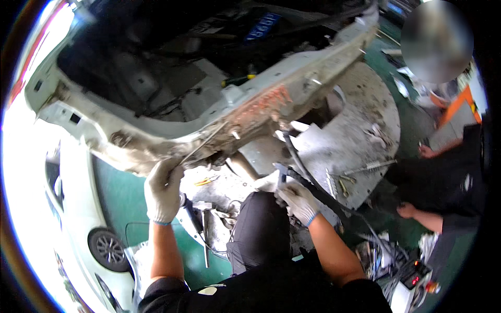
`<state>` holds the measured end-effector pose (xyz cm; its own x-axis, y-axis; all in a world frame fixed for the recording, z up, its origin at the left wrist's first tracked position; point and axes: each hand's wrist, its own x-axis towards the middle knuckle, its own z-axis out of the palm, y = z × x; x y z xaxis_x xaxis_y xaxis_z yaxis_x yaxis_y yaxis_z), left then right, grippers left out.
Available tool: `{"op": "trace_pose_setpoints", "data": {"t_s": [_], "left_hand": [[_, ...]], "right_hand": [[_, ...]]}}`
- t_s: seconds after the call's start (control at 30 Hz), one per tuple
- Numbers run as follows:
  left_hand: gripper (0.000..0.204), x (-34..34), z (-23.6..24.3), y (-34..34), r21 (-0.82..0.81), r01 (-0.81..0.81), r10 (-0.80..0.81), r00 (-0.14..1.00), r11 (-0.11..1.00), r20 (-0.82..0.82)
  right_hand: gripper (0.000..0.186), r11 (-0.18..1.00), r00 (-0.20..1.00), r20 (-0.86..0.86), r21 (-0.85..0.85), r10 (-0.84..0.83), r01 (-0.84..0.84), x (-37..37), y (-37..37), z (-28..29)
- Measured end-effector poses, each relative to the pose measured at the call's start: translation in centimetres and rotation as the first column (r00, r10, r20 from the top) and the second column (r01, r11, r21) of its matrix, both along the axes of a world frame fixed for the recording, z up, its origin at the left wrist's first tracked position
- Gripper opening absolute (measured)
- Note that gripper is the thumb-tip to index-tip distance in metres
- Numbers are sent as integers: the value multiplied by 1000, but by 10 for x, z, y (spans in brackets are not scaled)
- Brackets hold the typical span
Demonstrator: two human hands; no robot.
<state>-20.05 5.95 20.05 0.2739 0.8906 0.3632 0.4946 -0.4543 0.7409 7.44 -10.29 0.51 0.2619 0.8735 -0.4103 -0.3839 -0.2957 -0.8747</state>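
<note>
The gloved left hand (164, 192) pinches a thin rod (204, 143) slanting across the near edge of the bare car body frame (308, 86), while the gloved right hand (298, 202) wraps a dark tool (282, 173) above the round platform (373, 112)'s near side, beside a black cable (297, 156).
</note>
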Motion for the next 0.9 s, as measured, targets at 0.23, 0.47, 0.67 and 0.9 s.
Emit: {"op": "trace_pose_setpoints", "data": {"t_s": [0.23,0.47,0.67,0.9], "left_hand": [[17,13,-1,-14,-49,2,-6,997,999,-81],[14,21,-4,-12,-50,22,-25,999,998,-43],[20,45,-16,-3,319,18,30,989,947,-143],[27,91,-14,-3,692,29,220,937,721,-269]], "right_hand": [[29,994,960,274,-105,63,-35,1,-36,-41],[31,998,938,343,-59,41,-22,5,-38,-86],[32,986,991,127,-164,44,-23,5,-37,-66],[38,970,984,149,-234,102,-65,4,-51,-110]]}}
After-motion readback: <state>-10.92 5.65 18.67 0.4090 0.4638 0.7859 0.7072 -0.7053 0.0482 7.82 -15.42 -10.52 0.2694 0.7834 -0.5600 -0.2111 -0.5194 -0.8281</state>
